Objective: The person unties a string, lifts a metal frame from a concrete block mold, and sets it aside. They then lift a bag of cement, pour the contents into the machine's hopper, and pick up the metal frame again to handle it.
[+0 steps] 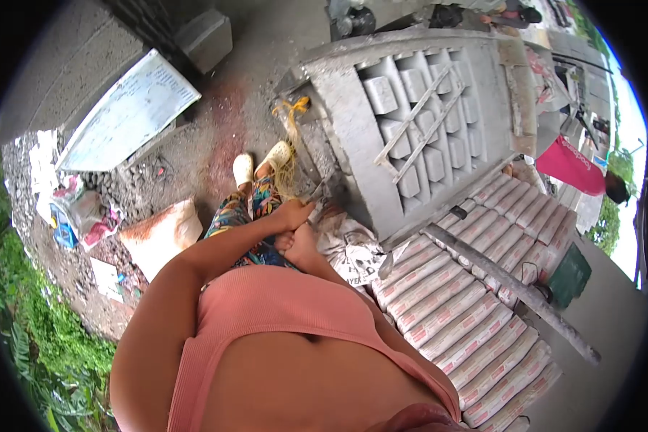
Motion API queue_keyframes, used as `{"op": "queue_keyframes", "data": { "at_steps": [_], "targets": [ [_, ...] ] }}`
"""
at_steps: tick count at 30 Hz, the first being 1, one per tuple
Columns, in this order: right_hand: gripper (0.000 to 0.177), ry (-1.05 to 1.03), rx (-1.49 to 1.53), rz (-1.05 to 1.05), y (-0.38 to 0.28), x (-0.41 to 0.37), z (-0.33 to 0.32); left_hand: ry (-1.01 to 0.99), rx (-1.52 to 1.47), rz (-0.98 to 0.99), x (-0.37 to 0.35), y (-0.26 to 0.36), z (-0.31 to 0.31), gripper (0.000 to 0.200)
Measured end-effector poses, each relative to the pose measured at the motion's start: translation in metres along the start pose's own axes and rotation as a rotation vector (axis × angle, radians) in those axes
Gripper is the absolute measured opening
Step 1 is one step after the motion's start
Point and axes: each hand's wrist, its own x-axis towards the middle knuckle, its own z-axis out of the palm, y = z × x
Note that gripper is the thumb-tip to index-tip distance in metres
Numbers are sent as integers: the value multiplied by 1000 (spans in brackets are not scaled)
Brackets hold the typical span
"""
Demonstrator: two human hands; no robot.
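My left hand point(293, 214) is closed, with its fingers pressed round something small that I cannot make out, beside the frayed yellow strands point(286, 180). Just below it and almost touching it, my right hand point(297, 243) has its fingers curled; whatever they hold, if anything, is hidden. Both hands are over my patterned trousers point(266, 201). A crumpled white sack point(349, 248) with dark print lies to the right of the hands. My feet are in pale clogs point(243, 169).
Stacked paper bags point(453, 309) fill the lower right, with a long grey beam point(511, 279) across them. A grey concrete block wall point(363, 155) stands ahead. At the right is a person in a pink shirt point(570, 167). A whitish board point(129, 111) leans at the upper left.
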Motion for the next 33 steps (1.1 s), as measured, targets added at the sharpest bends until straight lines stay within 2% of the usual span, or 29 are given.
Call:
{"op": "queue_keyframes", "data": {
  "at_steps": [2, 4, 5, 6, 7, 9, 13, 14, 15, 18, 19, 20, 22, 23, 25, 28, 30, 32, 33],
  "targets": [
    [36, -15, -12, -25, 4, 12, 15, -51, 44, 12, -2, -4, -17, 60],
    [35, 27, 33, -10, 2, 28, 34, 155, -127, -116, 4, -7, -32, 66],
    [35, 19, 41, -24, -1, 29, 37, 235, -53, -59, -2, -5, -38, 65],
    [34, -32, -88, 38, -5, 26, 45, 314, 21, 0, -19, 11, -51, 64],
    [34, -88, -211, 85, -11, 23, 53, 305, 41, 25, -25, 18, -63, 64],
    [33, -68, -198, 35, -18, 24, 62, 439, -178, -159, -31, 26, -79, 62],
    [33, -103, -86, -22, -16, 10, 58, 294, -197, -53, -12, 22, -68, 61],
    [33, -123, -17, -52, -14, 5, 54, 223, -87, 29, -14, 29, -63, 62],
    [32, -16, 26, -123, -11, -11, 61, 144, -54, 14, -11, 32, -57, 61],
    [39, -62, 163, -39, -17, 6, 49, -21, -68, 7, 1, 28, -55, 60],
    [41, 79, 163, -52, -12, 11, 56, -105, -125, 5, 4, 25, -59, 59],
    [41, 69, 166, -61, -10, 16, 64, -104, -116, 14, 5, 20, -64, 59],
    [35, 74, -49, -16, -10, 29, 72, 189, -146, -56, 0, 12, -79, 56],
    [36, -148, -111, 103, -19, 32, 71, 189, -125, -46, -5, 12, -86, 56],
    [36, -131, -122, 64, -19, 25, 83, 371, -150, -55, -30, 25, -101, 55],
    [38, -102, -81, 38, -16, 17, 89, 286, -247, -43, -33, 24, -104, 55],
    [40, -195, 28, 103, -18, 8, 83, 251, -165, -28, -26, 16, -103, 54],
    [38, -272, 126, 205, -24, -9, 79, 125, -282, 34, -29, 18, -101, 48],
    [37, -306, 122, 231, -27, -23, 78, 85, -293, 45, -35, 23, -100, 52]
  ]
}}
